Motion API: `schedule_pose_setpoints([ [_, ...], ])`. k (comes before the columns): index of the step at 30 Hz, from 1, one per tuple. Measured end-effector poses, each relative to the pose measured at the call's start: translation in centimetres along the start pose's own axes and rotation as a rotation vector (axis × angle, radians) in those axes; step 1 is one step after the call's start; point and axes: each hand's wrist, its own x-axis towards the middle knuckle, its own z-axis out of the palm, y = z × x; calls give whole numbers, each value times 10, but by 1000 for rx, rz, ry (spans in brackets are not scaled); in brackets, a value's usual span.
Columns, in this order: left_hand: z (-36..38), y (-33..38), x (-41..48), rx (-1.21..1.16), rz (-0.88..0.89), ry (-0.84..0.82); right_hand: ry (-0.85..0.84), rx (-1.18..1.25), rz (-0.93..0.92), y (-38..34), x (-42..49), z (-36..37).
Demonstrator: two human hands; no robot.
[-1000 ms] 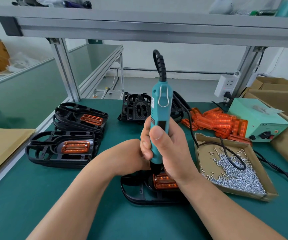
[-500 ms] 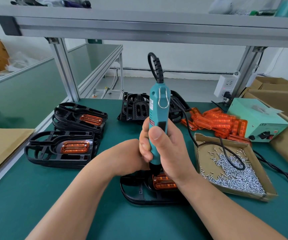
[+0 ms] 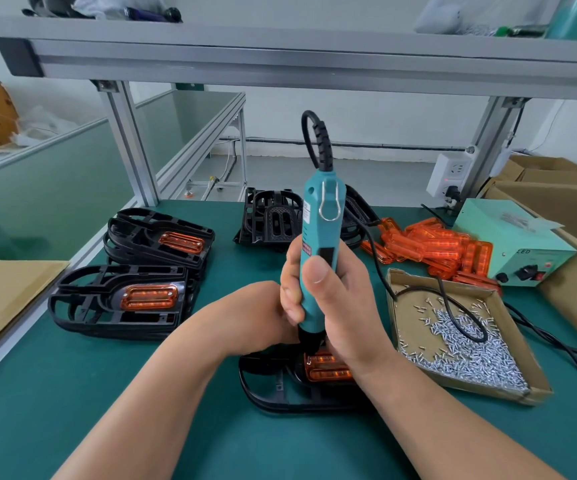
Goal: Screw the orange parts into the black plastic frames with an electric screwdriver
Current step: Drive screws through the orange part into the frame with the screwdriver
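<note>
Your right hand (image 3: 332, 306) curls round the electric screwdriver (image 3: 318, 237); the fingers of your left hand (image 3: 255, 317) are hidden. The black frame (image 3: 250, 389) looks light and stiff: hold its rim.

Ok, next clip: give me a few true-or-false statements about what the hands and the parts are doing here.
1. The right hand grips the electric screwdriver, held nearly upright over the orange part in the black frame. True.
2. The left hand reaches into the cardboard tray of screws. False: it is at the frame, by the screwdriver's tip.
3. The two stacks of frames on the left have orange parts on top. True.
4. The pile of loose orange parts lies at the table's left edge. False: it lies at the right rear, beside the green box.
</note>
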Motion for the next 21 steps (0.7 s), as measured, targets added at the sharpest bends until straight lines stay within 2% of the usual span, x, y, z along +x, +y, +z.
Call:
schedule_pose_setpoints([
  [7,2,-5,3,66,19,34,-51,35,-20,-6,-1,-2],
  [10,2,-8,6,14,32,26,-44,150,-83,-15,7,-5],
  [13,0,-9,5,20,63,4,69,230,-87,-19,12,-18],
  [21,3,2,-6,158,119,28,503,375,-77,-17,7,-75],
])
